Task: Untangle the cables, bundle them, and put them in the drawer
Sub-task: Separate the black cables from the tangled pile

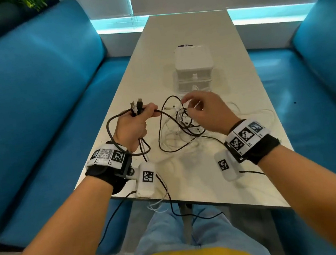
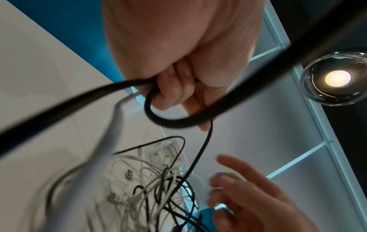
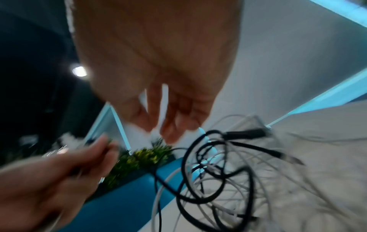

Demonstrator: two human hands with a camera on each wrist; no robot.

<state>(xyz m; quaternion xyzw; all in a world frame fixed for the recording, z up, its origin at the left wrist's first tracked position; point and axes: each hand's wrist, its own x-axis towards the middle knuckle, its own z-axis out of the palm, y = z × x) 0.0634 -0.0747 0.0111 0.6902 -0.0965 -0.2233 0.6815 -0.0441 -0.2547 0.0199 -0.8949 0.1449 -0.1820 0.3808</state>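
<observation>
My left hand [image 1: 146, 112] is raised over the table's near left and grips a thick black cable [image 1: 111, 131] together with a white one; their plugs [image 1: 136, 106] stick up above the fist. The left wrist view shows its fingers [image 2: 174, 94] curled round the black cable [image 2: 174, 123]. A tangle of black and white cables [image 1: 184, 129] lies on the table [image 1: 183, 31]. My right hand [image 1: 186, 105] hovers just over the tangle, and its fingers [image 3: 168, 135] hang spread with nothing visibly pinched. A small white drawer unit [image 1: 193, 67] stands behind the tangle.
Blue sofas flank the table on the left [image 1: 33, 90] and the right [image 1: 323, 67]. White cable loops [image 1: 262, 114] spread toward the table's right edge. Thin leads from the wrist cameras hang over the near edge [image 1: 172, 206] onto my lap.
</observation>
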